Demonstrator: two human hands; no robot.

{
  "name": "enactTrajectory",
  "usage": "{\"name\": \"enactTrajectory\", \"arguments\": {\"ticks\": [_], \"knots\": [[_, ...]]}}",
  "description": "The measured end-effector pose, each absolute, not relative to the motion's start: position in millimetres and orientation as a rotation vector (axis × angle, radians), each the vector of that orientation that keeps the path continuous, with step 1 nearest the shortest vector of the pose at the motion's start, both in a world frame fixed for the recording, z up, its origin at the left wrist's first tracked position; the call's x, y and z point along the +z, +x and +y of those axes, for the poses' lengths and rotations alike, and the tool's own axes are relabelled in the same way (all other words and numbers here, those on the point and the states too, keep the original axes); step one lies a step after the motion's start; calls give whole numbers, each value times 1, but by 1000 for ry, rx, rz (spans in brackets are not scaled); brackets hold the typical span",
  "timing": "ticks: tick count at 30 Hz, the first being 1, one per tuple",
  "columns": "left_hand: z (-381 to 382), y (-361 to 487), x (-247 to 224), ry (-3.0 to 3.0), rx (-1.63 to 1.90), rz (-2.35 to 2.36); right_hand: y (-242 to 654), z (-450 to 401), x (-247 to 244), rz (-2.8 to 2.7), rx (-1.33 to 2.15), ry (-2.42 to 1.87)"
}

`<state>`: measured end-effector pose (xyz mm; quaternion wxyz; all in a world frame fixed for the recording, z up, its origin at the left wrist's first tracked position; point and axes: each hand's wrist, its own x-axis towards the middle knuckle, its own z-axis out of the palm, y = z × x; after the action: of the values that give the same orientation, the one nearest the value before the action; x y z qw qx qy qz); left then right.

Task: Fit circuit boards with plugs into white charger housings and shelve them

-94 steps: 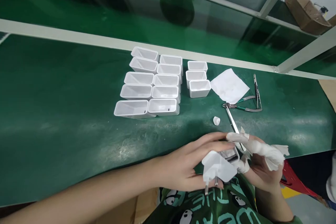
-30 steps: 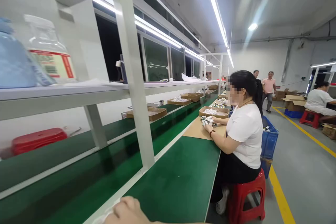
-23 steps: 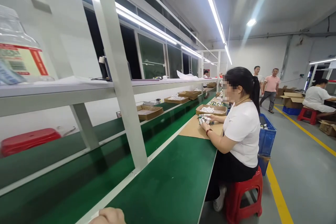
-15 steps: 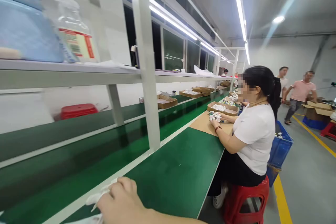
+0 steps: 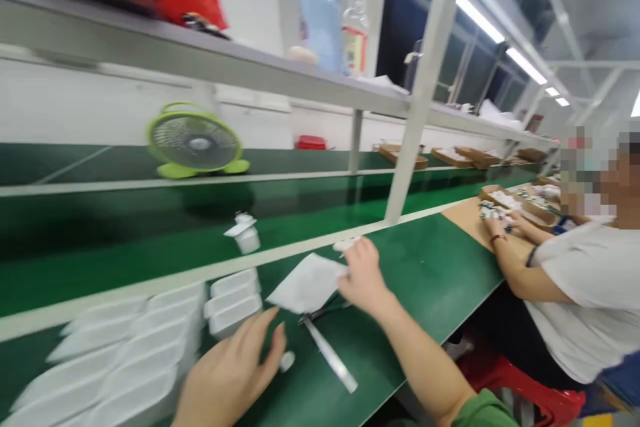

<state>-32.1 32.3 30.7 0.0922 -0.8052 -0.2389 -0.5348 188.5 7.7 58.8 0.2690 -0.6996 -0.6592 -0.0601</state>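
Observation:
My left hand [image 5: 233,367] is over the bench with thumb and index finger apart, holding nothing I can see. It is close to a short stack of white trays [image 5: 234,303] and a small white bit [image 5: 287,361]. My right hand [image 5: 363,273] has bent fingers on a small white piece [image 5: 345,244] whose kind is blurred. Beside that hand lies a sheet of white paper [image 5: 307,283]. A dark tool like pliers [image 5: 325,310] and a pale narrow strip [image 5: 330,357] lie just below the paper.
Rows of white trays [image 5: 135,353] fill the lower left. A white cup-like part [image 5: 245,233] and a green fan [image 5: 195,143] stand beyond the ledge. A post [image 5: 420,93] rises from the ledge. To the right sits a co-worker [image 5: 580,273] beside cardboard boxes [image 5: 520,207].
The view has swung left and down, bringing my left hand, the trays and the fan into sight. My right hand stays near the ledge at the white piece.

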Motion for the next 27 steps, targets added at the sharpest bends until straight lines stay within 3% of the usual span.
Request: {"name": "enactTrajectory", "arguments": {"ticks": [7,27], "knots": [[33,-38,25,-2404,-1266,-925,227,9,48,-1727,17,-1999],[30,-45,23,-2552,-1347,-1298,232,9,30,-1950,-131,-2101]]}}
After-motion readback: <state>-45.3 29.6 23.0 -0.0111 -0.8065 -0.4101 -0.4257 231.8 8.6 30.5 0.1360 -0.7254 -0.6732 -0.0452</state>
